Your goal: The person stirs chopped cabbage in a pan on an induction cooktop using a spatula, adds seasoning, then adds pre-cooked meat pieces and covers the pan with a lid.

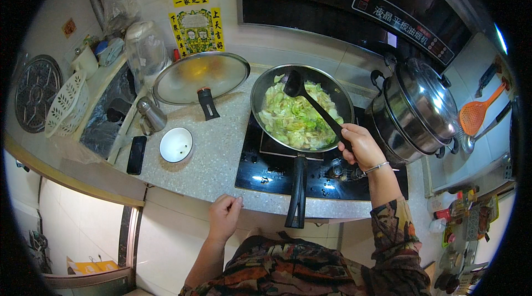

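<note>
My right hand grips the handle of a black ladle or cooking spoon, whose head rests over chopped cabbage in a frying pan. The pan is on a black glass gas stove, its long handle pointing towards me. My left hand is loosely closed at the counter's front edge, with nothing visible in it. To the left of the pan stand a white bowl with a few small dark bits inside and a large glass lid with its black handle.
A tall steel steamer pot stands right of the pan. Left on the counter are a phone, a metal shaker or jug and a clear pitcher. An orange skimmer hangs at the right; a range hood is above.
</note>
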The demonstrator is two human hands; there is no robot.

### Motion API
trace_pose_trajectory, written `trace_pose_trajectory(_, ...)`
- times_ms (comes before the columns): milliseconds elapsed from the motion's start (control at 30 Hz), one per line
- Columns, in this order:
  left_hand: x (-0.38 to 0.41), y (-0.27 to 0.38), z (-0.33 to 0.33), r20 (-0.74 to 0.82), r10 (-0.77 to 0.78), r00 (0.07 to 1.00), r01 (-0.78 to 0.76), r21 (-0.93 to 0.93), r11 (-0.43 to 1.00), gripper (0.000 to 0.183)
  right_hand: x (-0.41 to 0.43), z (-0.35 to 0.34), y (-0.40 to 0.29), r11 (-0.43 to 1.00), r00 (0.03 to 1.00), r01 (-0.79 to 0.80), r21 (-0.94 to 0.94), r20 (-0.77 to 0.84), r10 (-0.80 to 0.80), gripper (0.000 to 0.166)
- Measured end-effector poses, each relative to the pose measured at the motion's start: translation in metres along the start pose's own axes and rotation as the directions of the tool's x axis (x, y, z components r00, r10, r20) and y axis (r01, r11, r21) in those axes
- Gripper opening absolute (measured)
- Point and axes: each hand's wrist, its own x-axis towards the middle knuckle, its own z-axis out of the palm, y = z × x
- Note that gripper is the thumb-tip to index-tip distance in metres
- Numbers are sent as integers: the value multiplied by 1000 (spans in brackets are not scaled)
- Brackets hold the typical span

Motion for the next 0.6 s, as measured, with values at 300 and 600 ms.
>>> trace_pose_trajectory(300, -2, 0, -2, -7, 6, 1000, -6, -1, 1000, 21, -3, 7, -3, 991, 999, 26, -128, -29, -30, 23)
trace_pose_trajectory(600, -2, 1, -4, -2, -14, 1000, 14, -3, 1000, 21, 1, 6, 1, 974, 998, -55, 221, -15, 60, 24)
